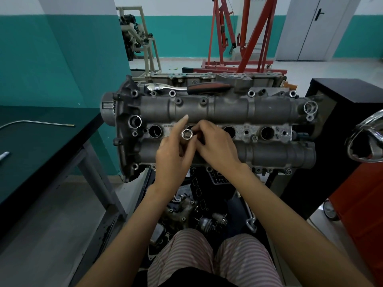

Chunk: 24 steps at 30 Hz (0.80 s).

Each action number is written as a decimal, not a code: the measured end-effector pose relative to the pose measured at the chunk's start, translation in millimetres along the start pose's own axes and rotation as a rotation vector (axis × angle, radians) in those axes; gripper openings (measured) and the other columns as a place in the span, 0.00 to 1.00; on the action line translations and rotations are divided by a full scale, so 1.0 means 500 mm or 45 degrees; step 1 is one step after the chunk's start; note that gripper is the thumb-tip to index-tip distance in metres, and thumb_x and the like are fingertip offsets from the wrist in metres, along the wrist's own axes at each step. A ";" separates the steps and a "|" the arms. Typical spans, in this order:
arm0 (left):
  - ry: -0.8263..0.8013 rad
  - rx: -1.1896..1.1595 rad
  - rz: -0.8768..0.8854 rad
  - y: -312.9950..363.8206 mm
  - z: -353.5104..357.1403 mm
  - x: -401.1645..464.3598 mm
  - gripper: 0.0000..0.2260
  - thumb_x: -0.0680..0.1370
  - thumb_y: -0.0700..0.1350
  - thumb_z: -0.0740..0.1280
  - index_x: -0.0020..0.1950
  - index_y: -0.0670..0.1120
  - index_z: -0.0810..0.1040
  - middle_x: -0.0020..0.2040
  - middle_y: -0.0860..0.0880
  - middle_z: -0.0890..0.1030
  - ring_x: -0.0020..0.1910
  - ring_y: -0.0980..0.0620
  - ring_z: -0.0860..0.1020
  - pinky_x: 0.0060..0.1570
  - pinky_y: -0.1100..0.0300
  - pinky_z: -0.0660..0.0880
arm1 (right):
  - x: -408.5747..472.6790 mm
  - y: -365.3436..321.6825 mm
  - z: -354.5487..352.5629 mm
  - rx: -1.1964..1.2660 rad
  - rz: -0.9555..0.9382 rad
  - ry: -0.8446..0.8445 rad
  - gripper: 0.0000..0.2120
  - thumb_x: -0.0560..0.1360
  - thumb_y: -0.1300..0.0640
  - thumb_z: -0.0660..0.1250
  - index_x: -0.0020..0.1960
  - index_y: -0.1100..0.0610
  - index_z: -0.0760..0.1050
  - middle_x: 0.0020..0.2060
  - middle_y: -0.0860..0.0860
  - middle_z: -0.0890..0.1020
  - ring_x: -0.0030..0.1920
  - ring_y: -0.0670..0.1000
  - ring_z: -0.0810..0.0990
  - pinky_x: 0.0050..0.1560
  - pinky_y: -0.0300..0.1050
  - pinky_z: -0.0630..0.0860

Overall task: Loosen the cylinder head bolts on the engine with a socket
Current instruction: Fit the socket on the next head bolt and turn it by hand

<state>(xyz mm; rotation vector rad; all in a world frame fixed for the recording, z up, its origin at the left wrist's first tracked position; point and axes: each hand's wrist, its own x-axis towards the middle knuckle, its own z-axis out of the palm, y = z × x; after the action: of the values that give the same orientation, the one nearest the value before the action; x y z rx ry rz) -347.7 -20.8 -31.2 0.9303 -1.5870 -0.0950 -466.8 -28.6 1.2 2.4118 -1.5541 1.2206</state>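
A grey engine cylinder head [228, 108] lies crosswise in front of me, with several round plug wells along its middle. My left hand [174, 156] holds a shiny socket [187, 134], open end up, above the head's centre; its index finger sticks out straight. My right hand [215, 148] meets it from the right, fingertips pinching at the socket's side. A chrome ratchet [165, 87] with a black and orange handle rests on the head's far edge. Bolts [172, 93] sit along the far flange.
A dark workbench [41, 141] with a bent metal rod stands at the left. A black and red cabinet [352, 141] is at the right, a chrome part by it. A red engine hoist [244, 38] stands behind. Loose parts lie on the floor under the engine.
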 end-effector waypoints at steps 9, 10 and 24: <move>0.067 0.011 -0.054 0.005 0.006 0.001 0.14 0.76 0.52 0.63 0.49 0.42 0.76 0.34 0.49 0.78 0.33 0.49 0.76 0.31 0.60 0.71 | 0.001 0.000 0.004 0.028 0.067 0.000 0.15 0.72 0.52 0.67 0.57 0.55 0.71 0.48 0.49 0.79 0.48 0.49 0.78 0.40 0.42 0.67; 0.064 0.000 -0.062 0.006 0.006 0.002 0.14 0.76 0.53 0.63 0.49 0.43 0.76 0.34 0.49 0.78 0.33 0.48 0.76 0.31 0.59 0.72 | 0.002 0.002 0.004 0.032 0.081 0.005 0.13 0.72 0.52 0.67 0.53 0.56 0.71 0.47 0.49 0.79 0.46 0.49 0.77 0.39 0.42 0.66; 0.112 -0.099 -0.083 0.008 0.005 0.007 0.08 0.76 0.49 0.66 0.46 0.45 0.73 0.28 0.52 0.73 0.26 0.56 0.69 0.27 0.72 0.63 | -0.001 -0.004 0.009 -0.163 -0.087 0.004 0.14 0.76 0.54 0.61 0.59 0.57 0.71 0.49 0.52 0.81 0.47 0.55 0.80 0.38 0.44 0.69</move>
<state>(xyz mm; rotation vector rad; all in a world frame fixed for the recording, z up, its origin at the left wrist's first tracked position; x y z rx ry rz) -351.8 -21.4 -27.3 0.9136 -1.4622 -0.1578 -462.6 -28.9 -1.4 2.3607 -1.4864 1.0783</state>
